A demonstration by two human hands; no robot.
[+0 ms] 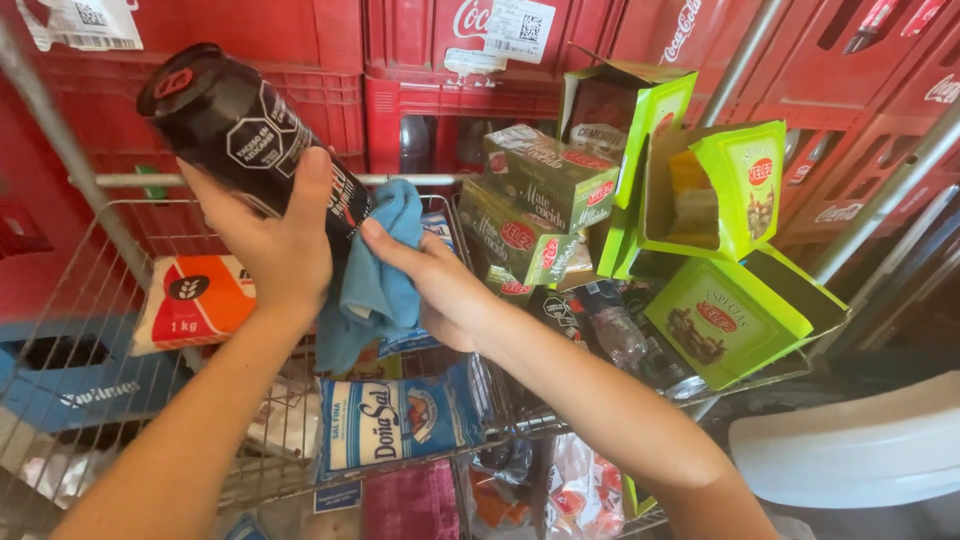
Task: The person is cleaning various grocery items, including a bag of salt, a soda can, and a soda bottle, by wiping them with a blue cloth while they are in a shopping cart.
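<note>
My left hand (268, 238) grips a black bottle (240, 128) with a black cap, tilted up and to the left over a wire shopping cart (80, 300). Pressed against the bottle's lower end is a blue cloth (378, 268), held by my right hand (432, 285). The cloth hangs down below both hands. Under them in the cart lies a blue and white bag (400, 418).
A red and white one-kilo bag (192, 300) lies at the cart's left. Green boxes (545, 190) and open green cartons (725, 190) pile up at the right. Red crates (420, 60) stack behind. A white chair edge (850, 450) is at lower right.
</note>
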